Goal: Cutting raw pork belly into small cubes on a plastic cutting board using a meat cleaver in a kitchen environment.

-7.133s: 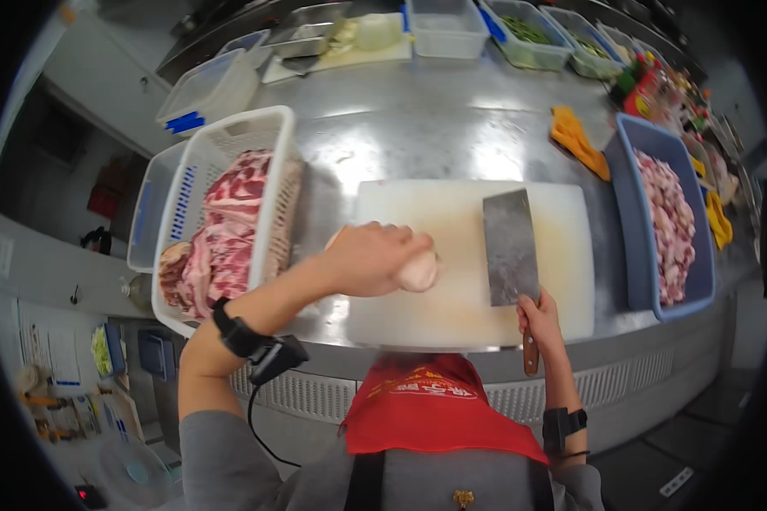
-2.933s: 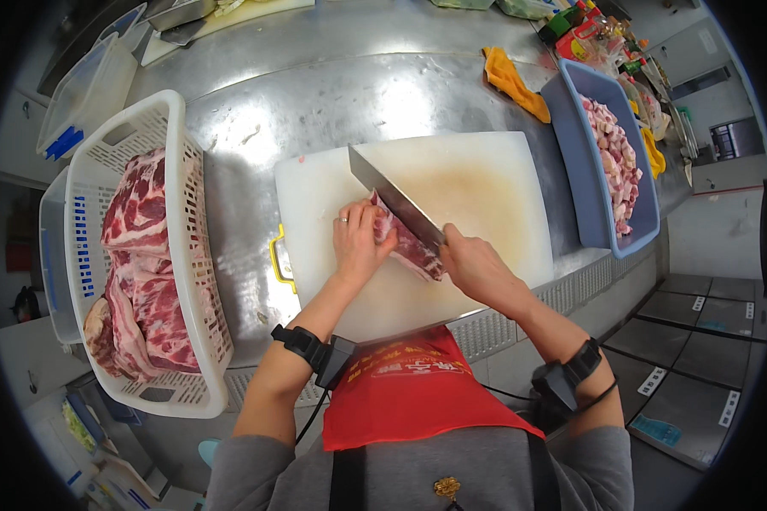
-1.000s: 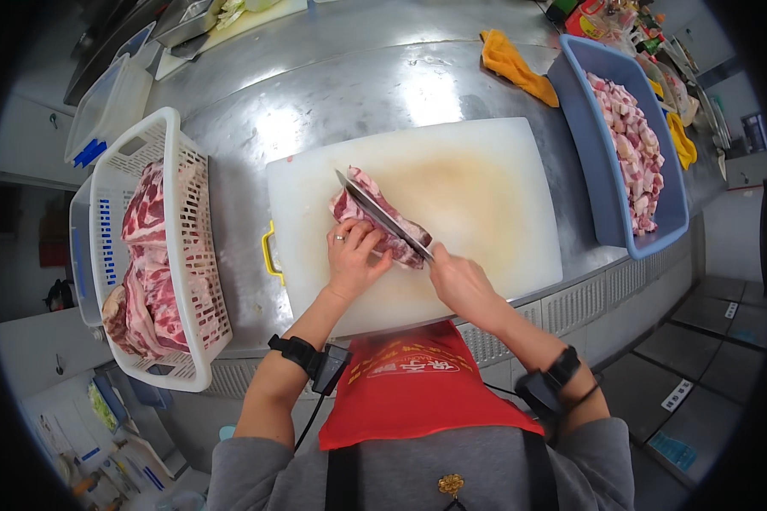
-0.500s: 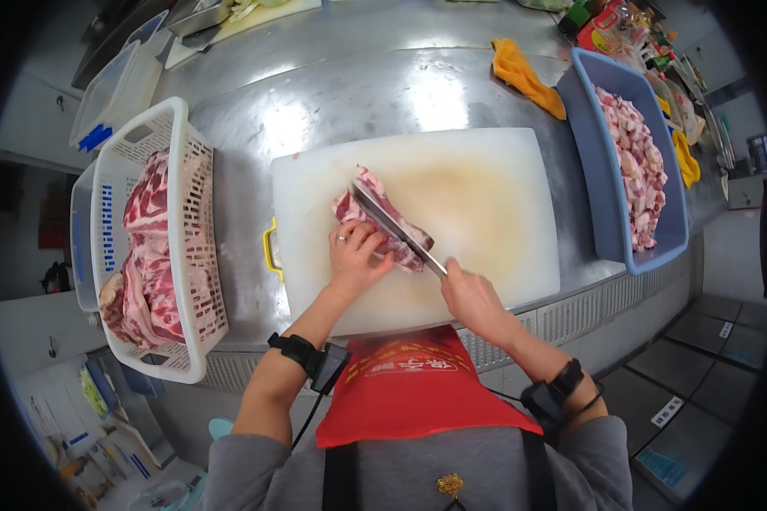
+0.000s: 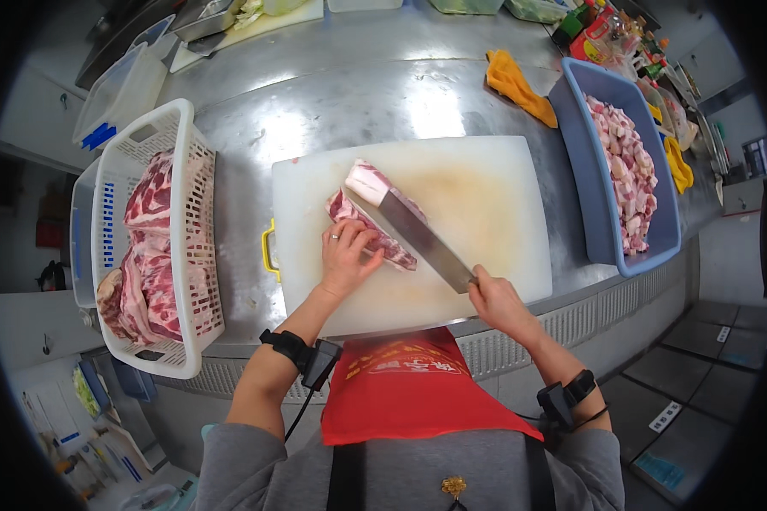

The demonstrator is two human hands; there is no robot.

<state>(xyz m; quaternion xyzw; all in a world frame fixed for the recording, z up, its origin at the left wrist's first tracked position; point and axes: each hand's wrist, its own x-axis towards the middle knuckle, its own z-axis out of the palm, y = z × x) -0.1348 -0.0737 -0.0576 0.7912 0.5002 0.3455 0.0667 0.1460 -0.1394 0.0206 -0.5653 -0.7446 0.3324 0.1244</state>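
Since approx. half a sec ago cleaver [image 5: 419, 240] has advanced toward the 11 o'clock end of pork slab [image 5: 368, 215] at board [image 5: 486, 213] centre-left; L hand [image 5: 346, 257] flat, fingers spread, pinning slab; R hand [image 5: 496, 300] fully closed on handle—slicing continues, cut incomplete.

Grey long-sleeve top, sleeves pushed up past elbows. Red apron [image 5: 400, 387] w/ yellow print near top edge, dark straps running down over chest, small gold emblem below. Black wrist device [image 5: 302, 356] on left forearm, thin black cable trailing off it. Similar black band [image 5: 567, 399] on right forearm. Ring on a left hand [image 5: 347, 258] finger.
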